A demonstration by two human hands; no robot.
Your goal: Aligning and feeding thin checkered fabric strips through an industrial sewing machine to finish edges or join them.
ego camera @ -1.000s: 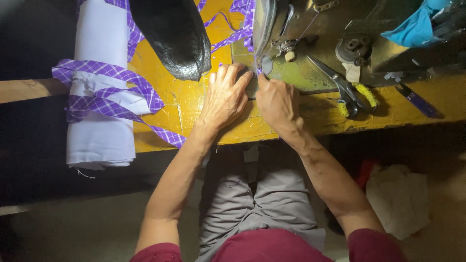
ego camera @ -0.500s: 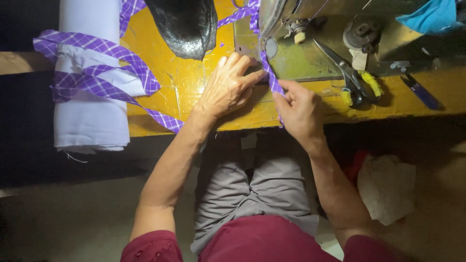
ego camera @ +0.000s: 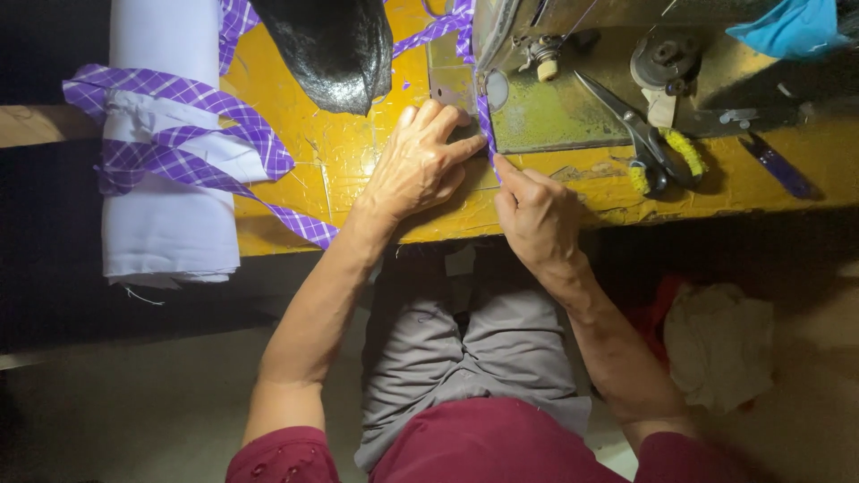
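Narrow purple-checked fabric strip (ego camera: 488, 134) runs near-to-far under the grey sewing machine (ego camera: 537, 80) | right hand (ego camera: 537, 215) pinches its near end | left hand (ego camera: 416, 165) flat, released, just left of it

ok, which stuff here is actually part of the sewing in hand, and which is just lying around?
In use:
left hand, flat on the yellow table
right hand, pinching the purple checked strip
sewing machine

Lying about:
scissors with yellow-wrapped handles
white fabric roll
black glossy object
blue cloth
blue-handled tool
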